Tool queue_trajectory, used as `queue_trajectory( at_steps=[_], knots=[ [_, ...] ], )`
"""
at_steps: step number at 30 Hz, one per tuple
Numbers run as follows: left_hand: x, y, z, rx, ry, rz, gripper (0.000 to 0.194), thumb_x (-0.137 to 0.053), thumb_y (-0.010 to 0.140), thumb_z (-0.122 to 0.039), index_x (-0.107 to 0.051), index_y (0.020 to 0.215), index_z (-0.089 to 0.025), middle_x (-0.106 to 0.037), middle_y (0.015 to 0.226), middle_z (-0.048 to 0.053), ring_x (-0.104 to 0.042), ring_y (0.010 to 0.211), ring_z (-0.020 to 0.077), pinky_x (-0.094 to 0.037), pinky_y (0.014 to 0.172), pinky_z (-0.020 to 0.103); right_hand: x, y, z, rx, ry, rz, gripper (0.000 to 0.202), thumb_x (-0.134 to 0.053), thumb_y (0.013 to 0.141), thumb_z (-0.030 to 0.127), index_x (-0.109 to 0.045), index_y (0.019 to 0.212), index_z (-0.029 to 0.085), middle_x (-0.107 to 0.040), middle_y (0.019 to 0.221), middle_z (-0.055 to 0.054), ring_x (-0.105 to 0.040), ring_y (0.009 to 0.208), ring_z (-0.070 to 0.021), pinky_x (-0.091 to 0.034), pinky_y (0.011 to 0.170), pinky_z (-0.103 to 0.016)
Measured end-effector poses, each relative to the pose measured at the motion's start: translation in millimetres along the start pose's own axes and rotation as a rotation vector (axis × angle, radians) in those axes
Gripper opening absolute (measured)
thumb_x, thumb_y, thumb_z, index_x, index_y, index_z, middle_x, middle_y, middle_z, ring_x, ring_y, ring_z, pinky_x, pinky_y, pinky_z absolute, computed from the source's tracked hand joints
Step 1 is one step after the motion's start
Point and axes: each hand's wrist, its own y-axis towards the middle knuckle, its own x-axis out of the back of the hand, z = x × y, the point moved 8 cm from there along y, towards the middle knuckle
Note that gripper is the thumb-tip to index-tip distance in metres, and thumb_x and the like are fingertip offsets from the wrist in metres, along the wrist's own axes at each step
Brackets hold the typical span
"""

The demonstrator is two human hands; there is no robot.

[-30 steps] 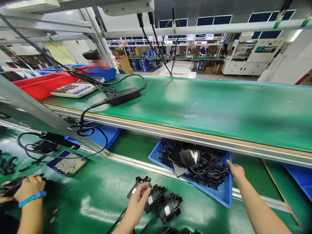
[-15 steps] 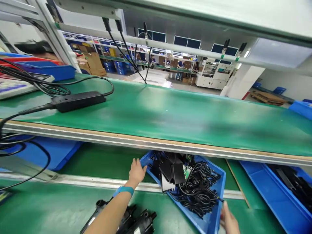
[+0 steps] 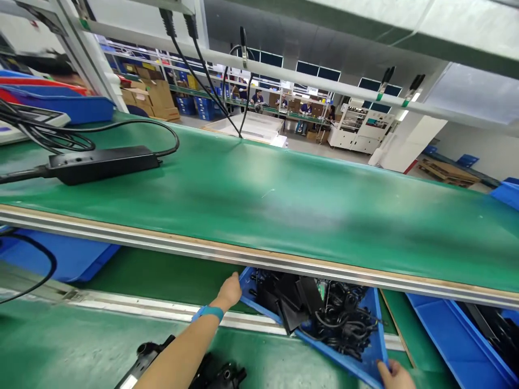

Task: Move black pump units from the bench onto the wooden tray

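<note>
A blue plastic bin sits at an angle, its far part hidden under the raised green shelf. Inside lie several flat black pieces and a heap of black cables. My left hand, with a teal band on the wrist, is closed at the bin's left rim. At the near right corner, my right hand has its fingers curled on the rim, partly cut off by the frame's lower edge. Below my left forearm lie black plastic parts, partly covered by the arm.
Above the bin runs the green shelf with a metal front edge. A black power strip and loose cables lie on its left. Another blue bin holds black parts at right; a blue tray is at left. Several people work far back.
The bin has slid farther under the shelf, hiding more of its far side. My left hand's fingers have closed at the rim, and my right hand now grips the near corner. The view has shifted slightly.
</note>
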Motion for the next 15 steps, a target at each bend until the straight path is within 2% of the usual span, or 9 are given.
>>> queue_trajectory(
  at_steps=[3, 7, 10, 15],
  knots=[
    [-19.9, -15.0, -14.9, -0.02, -0.02, 0.057, 0.054, -0.052, 0.077, 0.002, -0.052, 0.13, -0.012, -0.072, 0.112, 0.015, -0.068, 0.112, 0.0246, -0.049, 0.094, 0.029, 48.5, 45.6, 24.4, 0.058, -0.18, -0.023, 0.03, -0.045, 0.074, 0.049, -0.057, 0.061, 0.024, -0.063, 0.057, -0.008, -0.064, 0.063, -0.0295, -0.047, 0.064, -0.038],
    [-40.8, -32.4, -29.2, 0.025, -0.065, 0.075, 0.063, -0.051, 0.076, 0.004, -0.046, 0.137, -0.008, -0.069, 0.122, 0.02, -0.064, 0.12, 0.0261, -0.047, 0.097, 0.029, 90.1, 98.6, 52.3, 0.07, -0.164, -0.121, 0.023, -0.065, 0.063, 0.042, -0.05, 0.055, 0.026, -0.068, 0.07, -0.012, -0.067, 0.083, -0.0357, -0.048, 0.076, -0.04],
    [-49.3, -44.5, -34.7, 0.057, -0.118, 0.077, 0.058, -0.052, 0.074, 0.006, -0.049, 0.132, -0.002, -0.07, 0.117, 0.023, -0.066, 0.116, 0.0276, -0.048, 0.096, 0.03, 102.8, 127.4, 65.7, 0.078, -0.063, -0.152, 0.031, -0.075, 0.055, 0.039, -0.046, 0.052, 0.027, -0.068, 0.07, -0.012, -0.067, 0.094, -0.0393, -0.05, 0.083, -0.041],
    [-54.3, -54.8, -37.8, 0.13, -0.219, 0.044, 0.059, -0.053, 0.074, 0.006, -0.047, 0.133, -0.001, -0.069, 0.118, 0.024, -0.066, 0.116, 0.029, -0.048, 0.098, 0.033, 112.1, 169.1, 81.3, 0.119, 0.005, -0.1, 0.024, -0.075, 0.057, 0.035, -0.054, 0.055, 0.025, -0.06, 0.057, -0.006, -0.068, 0.088, -0.0385, -0.053, 0.08, -0.043]
  ],
)
